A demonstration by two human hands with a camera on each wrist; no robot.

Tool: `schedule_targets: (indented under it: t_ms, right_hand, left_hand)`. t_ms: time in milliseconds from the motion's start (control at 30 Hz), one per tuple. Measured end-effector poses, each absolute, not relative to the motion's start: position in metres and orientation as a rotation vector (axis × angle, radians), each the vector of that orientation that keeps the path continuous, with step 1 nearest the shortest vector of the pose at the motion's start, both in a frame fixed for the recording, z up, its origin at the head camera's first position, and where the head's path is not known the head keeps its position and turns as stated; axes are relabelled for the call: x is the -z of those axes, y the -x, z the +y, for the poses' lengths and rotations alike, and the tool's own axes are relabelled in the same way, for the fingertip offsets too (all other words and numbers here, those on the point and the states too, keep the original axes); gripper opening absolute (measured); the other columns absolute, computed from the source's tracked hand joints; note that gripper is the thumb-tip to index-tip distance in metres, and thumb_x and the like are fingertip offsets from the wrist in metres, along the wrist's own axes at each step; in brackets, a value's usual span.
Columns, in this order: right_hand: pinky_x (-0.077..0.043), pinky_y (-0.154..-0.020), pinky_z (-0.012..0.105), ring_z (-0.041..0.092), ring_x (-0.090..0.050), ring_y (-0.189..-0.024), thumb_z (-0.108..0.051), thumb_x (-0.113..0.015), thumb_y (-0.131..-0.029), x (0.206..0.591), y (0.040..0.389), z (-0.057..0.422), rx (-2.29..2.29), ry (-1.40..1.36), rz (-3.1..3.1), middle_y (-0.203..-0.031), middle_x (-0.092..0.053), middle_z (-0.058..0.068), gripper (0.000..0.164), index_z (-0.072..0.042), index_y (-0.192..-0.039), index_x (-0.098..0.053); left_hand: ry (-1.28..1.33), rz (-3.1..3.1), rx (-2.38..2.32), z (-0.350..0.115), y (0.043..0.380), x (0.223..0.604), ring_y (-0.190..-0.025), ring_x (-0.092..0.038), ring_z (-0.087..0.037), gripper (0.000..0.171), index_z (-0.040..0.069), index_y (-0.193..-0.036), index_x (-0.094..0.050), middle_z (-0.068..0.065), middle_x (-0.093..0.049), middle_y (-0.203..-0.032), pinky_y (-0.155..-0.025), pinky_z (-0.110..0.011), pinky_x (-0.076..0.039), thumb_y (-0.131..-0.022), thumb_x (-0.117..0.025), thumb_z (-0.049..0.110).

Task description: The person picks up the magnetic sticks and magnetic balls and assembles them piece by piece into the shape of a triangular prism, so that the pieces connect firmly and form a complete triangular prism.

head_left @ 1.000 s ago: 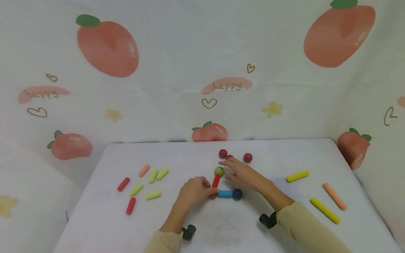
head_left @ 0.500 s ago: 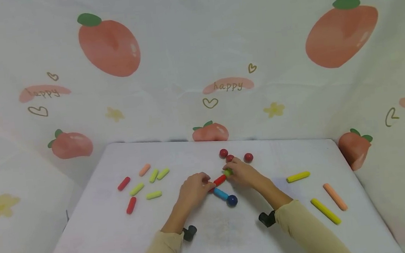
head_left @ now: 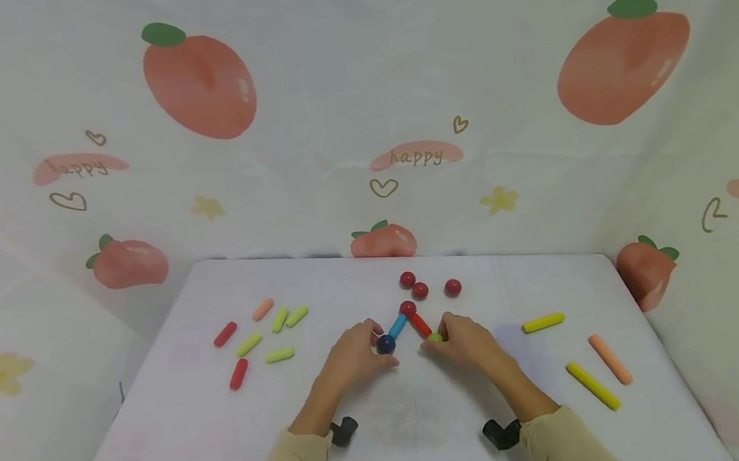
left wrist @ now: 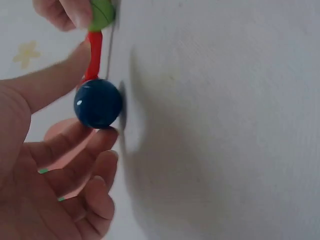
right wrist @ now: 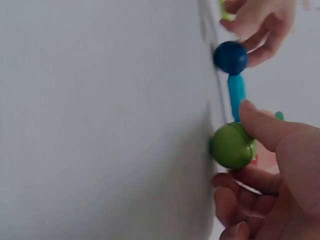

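Note:
A joined chain of toy rods and balls lies on the white table in a V, its red corner ball (head_left: 407, 308) farthest away. From that corner a blue rod (head_left: 398, 325) runs to a dark blue ball (head_left: 386, 344), and a red rod (head_left: 421, 324) to a green ball (head_left: 435, 338). My right hand (head_left: 470, 339) pinches the green ball between thumb and fingers. Around the dark blue ball my left hand (head_left: 353, 356) is spread, fingers at its side, while the thumb stands apart from it in the left wrist view.
Beyond the V sit loose red balls (head_left: 453, 287). Short yellow-green rods (head_left: 280, 355), red rods (head_left: 238, 374) and an orange rod (head_left: 262, 310) lie left. On the right are longer yellow rods (head_left: 593, 385) and an orange rod (head_left: 610, 359).
The V has swung round, its red corner ball now pointing away. My left hand has gone from that ball to the dark blue one; my right hand has brought the green ball nearer.

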State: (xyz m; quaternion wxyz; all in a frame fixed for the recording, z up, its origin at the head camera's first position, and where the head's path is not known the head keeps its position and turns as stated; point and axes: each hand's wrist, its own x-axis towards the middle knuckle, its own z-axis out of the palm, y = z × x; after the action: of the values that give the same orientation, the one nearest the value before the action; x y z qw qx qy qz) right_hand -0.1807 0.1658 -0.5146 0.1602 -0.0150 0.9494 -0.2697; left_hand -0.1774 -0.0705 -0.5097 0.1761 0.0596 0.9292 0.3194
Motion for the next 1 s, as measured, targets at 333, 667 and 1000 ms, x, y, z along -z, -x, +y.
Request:
schedule_targets:
  t_ms: [333,667,1000]
  right_hand:
    - [-0.057,-0.083,0.032,0.013,-0.056,-0.090,-0.030,-0.085,-0.083,0.527,0.173,0.163,1.012,0.122,2.745,-0.098,-0.062,-0.003,0.039,-0.017,-0.112,-0.063]
    - [-0.052,-0.078,0.027,0.013,-0.056,-0.090,-0.027,-0.084,-0.085,0.530,0.174,0.166,1.120,0.178,2.710,-0.096,-0.062,-0.004,0.030,-0.018,-0.106,-0.064]
    - [-0.050,-0.076,0.026,0.013,-0.055,-0.089,-0.026,-0.083,-0.085,0.534,0.169,0.175,1.145,0.145,2.692,-0.095,-0.061,-0.004,0.029,-0.019,-0.104,-0.062]
  left_hand:
    - [-0.218,2.752,-0.935,-0.082,0.178,0.513,-0.099,-0.057,-0.015,0.037,0.017,-0.121,-0.067,0.002,-0.067,-0.107,-0.091,-0.038,-0.055,-0.090,-0.077,0.034]
    - [-0.005,2.972,-0.861,-0.171,0.166,0.501,-0.126,-0.054,-0.030,0.041,0.015,-0.128,-0.065,-0.008,-0.065,-0.128,-0.108,-0.052,-0.048,-0.090,-0.078,0.020]
    - [0.103,2.911,-0.850,-0.201,0.155,0.502,-0.124,-0.058,-0.033,0.043,0.009,-0.133,-0.062,-0.014,-0.064,-0.129,-0.106,-0.053,-0.051,-0.092,-0.072,0.004]
